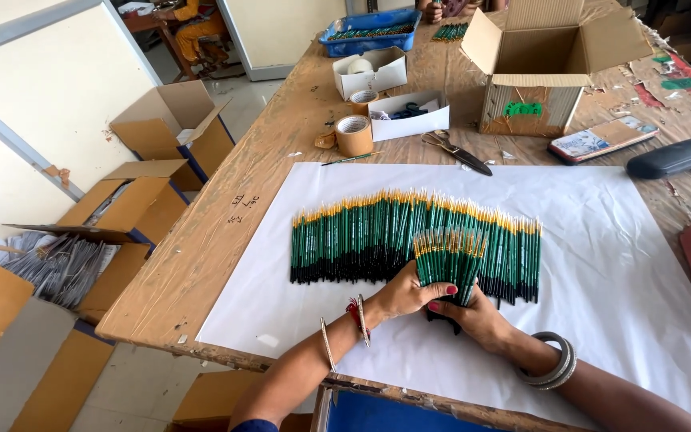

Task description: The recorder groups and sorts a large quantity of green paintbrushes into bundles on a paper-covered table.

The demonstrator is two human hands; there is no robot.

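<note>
Both hands meet at the near edge of the white sheet point(601, 264): the left hand point(401, 298) and right hand point(477, 318) have their fingers pinching a fanned bundle of green pencils point(449, 260), held upright just in front of the long row of pencils point(377, 232) lying on the sheet. Farther along the worktop point(225, 224) sit a tape roll point(354, 134), scissors point(457, 150) and an open cardboard box point(539, 64).

Red-painted nails, thin bangles and a red band on the left wrist point(344, 324), stacked grey bangles on the right wrist point(552, 364).
</note>
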